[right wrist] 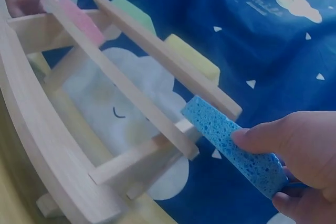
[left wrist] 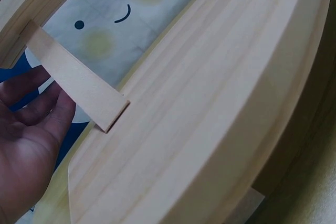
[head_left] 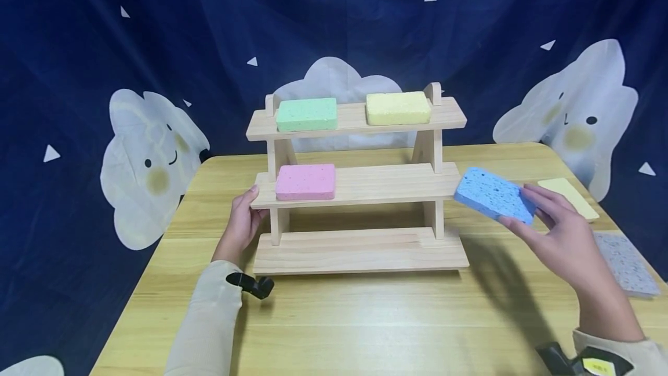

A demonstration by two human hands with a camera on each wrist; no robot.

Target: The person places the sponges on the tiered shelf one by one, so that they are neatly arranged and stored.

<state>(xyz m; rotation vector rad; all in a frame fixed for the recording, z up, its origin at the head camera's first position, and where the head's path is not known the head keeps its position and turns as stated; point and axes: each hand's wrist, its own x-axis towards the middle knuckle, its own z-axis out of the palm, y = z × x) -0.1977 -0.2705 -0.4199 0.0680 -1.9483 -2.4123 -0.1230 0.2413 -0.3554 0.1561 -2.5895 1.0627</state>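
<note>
My right hand [head_left: 566, 242] pinches a blue sponge [head_left: 487, 193] by its near right end, thumb on one side and fingers on the other. The sponge is tilted in the air beside the right end of the middle tier of a three-tier wooden display shelf [head_left: 388, 183]. With my left hand [head_left: 242, 222] I grip the left end of that tier, thumb along its edge. A pink sponge [head_left: 305, 182] lies on the middle tier at the left. On the top tier sit a green sponge [head_left: 307, 115] and a yellow sponge [head_left: 398, 108]. The bottom tier is bare.
On the wooden table [head_left: 355, 324], a flat pale yellow piece [head_left: 576, 199] and a grey speckled slab [head_left: 626, 263] lie to the right, partly behind my right hand. A dark blue curtain [head_left: 219, 10] with clouds hangs behind the shelf.
</note>
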